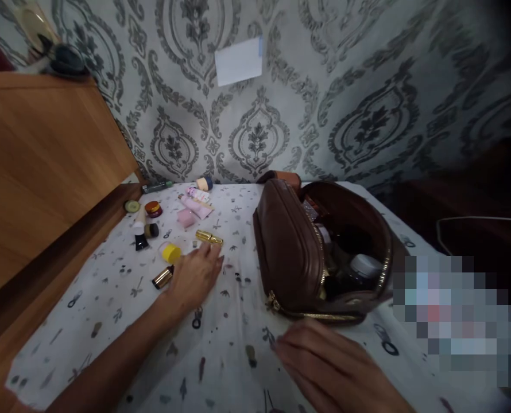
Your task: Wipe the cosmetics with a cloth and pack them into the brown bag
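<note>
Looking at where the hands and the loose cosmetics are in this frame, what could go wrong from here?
The left hand is right by the gold tube, which lies on its side and might roll if nudged. Its wrist side is also close to the gold-and-black tube, which a sideways sweep could knock. The brown bag gapes open, so the pale-lidded jar inside might fall out if the bag tipped.

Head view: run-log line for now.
left hand: fingertips at farther gold tube | right hand: near bag | bag: open, items inside | yellow cap: beside left hand
</note>
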Demonstrator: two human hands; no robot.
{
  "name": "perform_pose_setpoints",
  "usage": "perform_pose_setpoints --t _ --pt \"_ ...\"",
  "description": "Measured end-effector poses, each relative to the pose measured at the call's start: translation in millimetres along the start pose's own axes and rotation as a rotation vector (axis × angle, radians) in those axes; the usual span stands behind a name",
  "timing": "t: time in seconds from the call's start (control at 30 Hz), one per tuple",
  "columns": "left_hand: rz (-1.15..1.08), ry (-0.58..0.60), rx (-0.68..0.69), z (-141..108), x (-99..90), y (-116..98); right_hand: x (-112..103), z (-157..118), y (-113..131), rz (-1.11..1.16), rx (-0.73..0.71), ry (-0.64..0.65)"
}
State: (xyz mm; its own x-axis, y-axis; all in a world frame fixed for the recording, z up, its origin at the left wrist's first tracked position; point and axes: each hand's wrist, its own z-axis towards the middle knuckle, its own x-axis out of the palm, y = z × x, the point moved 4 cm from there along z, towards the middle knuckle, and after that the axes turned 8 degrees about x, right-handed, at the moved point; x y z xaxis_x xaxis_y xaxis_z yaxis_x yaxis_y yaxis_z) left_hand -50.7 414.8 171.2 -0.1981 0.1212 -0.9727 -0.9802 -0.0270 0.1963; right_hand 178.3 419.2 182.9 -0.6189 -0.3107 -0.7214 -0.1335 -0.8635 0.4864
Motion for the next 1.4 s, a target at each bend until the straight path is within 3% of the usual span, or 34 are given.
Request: perform_pose_setpoints --t 0.13,0.33,0.53,0.73,0.87,1.03,1.2,1.4 --pt "0.048 0.028 -0.167 5 10.2 15 35 22 -2 0.249 0.117 0.089" --pt "0.002 0.082 -0.158 4 26.9 16 80 39 -24 0.469 0.438 0.153" --pt "-0.046 0.086 -0.197 7 21.7 28 108 38 -29 0.612 0.629 0.151" --pt "-0.123 0.076 -0.252 5 23.6 43 109 31 -29 0.554 0.573 0.113" --pt "-0.225 -0.016 -0.101 4 33.5 49 108 30 -30 0.521 0.53 0.118" --pt "-0.199 -0.002 0.024 3 46.8 53 106 31 -28 0.453 0.416 0.174" --pt "-0.219 -0.081 -0.013 3 50.4 58 109 31 -30 0.379 0.34 0.258" --pt "-0.224 -0.111 -0.061 4 51.7 59 127 29 -38 0.359 0.323 0.248"
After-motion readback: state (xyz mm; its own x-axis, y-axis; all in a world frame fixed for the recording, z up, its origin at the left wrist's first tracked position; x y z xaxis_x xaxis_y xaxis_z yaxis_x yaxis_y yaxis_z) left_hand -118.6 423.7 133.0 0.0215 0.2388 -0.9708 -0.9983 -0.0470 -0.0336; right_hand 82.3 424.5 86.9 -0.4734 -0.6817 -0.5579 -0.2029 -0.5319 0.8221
